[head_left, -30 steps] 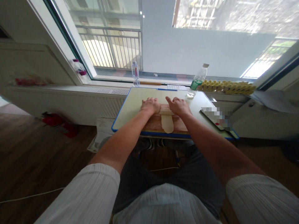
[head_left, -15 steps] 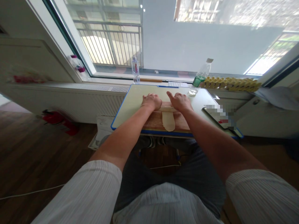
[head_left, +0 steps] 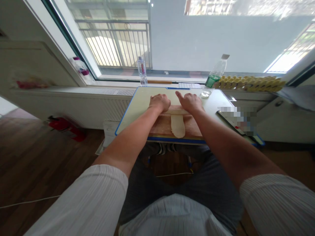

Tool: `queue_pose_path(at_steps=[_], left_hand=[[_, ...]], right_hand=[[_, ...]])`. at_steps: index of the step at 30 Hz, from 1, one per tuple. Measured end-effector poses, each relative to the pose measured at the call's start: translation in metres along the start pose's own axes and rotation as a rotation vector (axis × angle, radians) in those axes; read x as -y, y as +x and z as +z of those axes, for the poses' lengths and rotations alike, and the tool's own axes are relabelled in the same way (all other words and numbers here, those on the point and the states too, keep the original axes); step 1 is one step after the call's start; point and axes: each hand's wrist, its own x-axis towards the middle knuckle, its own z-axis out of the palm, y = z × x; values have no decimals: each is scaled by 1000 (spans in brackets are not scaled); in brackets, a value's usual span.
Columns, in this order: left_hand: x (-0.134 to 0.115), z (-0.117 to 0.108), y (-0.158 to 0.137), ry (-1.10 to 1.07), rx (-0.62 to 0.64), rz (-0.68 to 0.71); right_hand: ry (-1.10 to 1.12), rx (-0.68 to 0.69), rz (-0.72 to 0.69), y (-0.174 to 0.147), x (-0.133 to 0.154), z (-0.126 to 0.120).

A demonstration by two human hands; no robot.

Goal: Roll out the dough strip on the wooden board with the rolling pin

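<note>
A pale, flattened strip of dough [head_left: 178, 126] with a rounded near end lies lengthwise on a reddish-brown wooden board [head_left: 161, 126]. Across its far part rests a light rolling pin [head_left: 176, 112]. My left hand [head_left: 160, 102] is closed over the pin's left end. At the other end my right hand [head_left: 191, 102] bears on the pin, fingers curled and thumb sticking up. The pin's two ends are hidden under my hands.
The board lies on a small blue-edged table [head_left: 145, 98]. A glass dish [head_left: 206, 94], a green-labelled bottle [head_left: 214, 74] and a clear bottle [head_left: 142, 72] stand toward the window. A tablet-like device [head_left: 230, 122] lies right. A fire extinguisher [head_left: 66, 127] is on the floor.
The camera view has shifted slightly. My hands and the rolling pin sit a touch farther from me, with the dough strip in nearly the same place.
</note>
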Motion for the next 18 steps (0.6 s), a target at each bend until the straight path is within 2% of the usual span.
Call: queue_pose_path(at_steps=[7,12,18], left_hand=[[0,0,4,17,13,-6],[-1,-2,-3,9,80,14],[0,-2,-13,16,106,33]], right_hand=[[11,-6,4,4,-1,4],[-5,35,-24,-5,-2,2],[-41,77,-28,-18,0,-3]])
